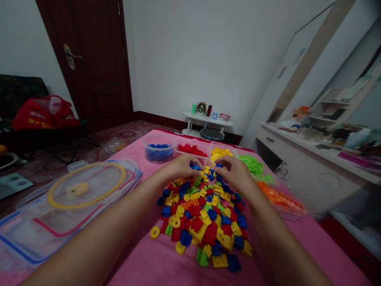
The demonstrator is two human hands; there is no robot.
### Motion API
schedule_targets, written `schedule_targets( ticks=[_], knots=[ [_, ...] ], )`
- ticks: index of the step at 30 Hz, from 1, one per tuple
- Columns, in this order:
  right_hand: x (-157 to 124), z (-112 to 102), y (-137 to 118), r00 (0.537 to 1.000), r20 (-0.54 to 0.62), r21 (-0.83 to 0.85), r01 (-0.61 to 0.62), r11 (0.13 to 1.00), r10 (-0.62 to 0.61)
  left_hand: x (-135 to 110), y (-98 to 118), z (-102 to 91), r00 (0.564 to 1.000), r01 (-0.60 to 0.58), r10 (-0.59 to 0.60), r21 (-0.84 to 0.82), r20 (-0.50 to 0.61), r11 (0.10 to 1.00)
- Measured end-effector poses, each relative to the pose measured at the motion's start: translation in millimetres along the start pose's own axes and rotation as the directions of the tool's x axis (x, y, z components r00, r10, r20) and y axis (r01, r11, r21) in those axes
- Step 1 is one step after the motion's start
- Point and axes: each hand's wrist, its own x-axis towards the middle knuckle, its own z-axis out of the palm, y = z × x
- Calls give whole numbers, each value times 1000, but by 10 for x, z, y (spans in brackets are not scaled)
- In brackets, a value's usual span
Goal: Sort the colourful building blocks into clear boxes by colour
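A heap of toy building bricks (pixel 205 214) in red, yellow, blue, green and orange lies spread on the pink cloth. Both hands reach over its far end. My left hand (pixel 185 167) is closed, and a blue brick (pixel 195 167) shows between its thumb and fingers. My right hand (pixel 235 170) curls its fingers around another blue piece (pixel 219 166), partly hidden by the fingertips. Yellow and blue bricks lie in the gap between the hands. Just past the fingers stand a tub of yellow bricks (pixel 222 152) and a tub of red bricks (pixel 192 149).
A round tub of blue bricks (pixel 159 153) stands at the back left. Green bricks (pixel 251 165) and orange bricks (pixel 281 198) fill containers on the right. Clear lids (pixel 86 186) are stacked at the left. Beyond are a low white table (pixel 208 118) and a dresser (pixel 306 159).
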Motion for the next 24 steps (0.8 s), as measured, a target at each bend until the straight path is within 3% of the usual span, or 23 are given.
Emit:
schedule_targets(
  ticks=[2,5,7,9,12,16,17,19,20,22,24],
  knots=[
    [-19,-15,-125,997,-51,157,59,986,-52,-14,44,32,993,62,-34,-260,111,964],
    [-67,-32,-268,991,-127,301,82,950,-46,-12,53,89,977,177,-81,-535,199,826],
    [-99,-20,-339,993,-119,415,64,908,-16,11,28,146,960,260,-104,-697,259,669],
    [-124,7,-393,997,-68,480,59,875,-29,43,-7,221,931,339,-47,-809,362,480],
    [-136,26,-430,993,-67,394,117,912,-98,93,-57,321,881,437,72,-863,467,255],
    [-114,-67,-373,987,-118,191,127,973,-105,140,-105,315,899,431,8,-890,437,146],
    [-113,-97,-348,992,-70,151,119,981,-109,147,-115,285,919,395,-38,-907,394,147],
    [-132,-132,-302,981,134,72,132,989,-141,158,-135,208,949,306,-139,-937,285,170],
    [-154,-131,-287,949,273,32,157,987,-160,162,-145,168,957,264,-177,-947,232,184],
    [-212,-92,-280,835,523,-23,211,977,-168,167,-159,102,962,217,-213,-955,174,202],
    [-270,-32,-302,752,645,-63,230,971,-136,164,-159,68,961,213,-221,-954,166,211]
  ],
)
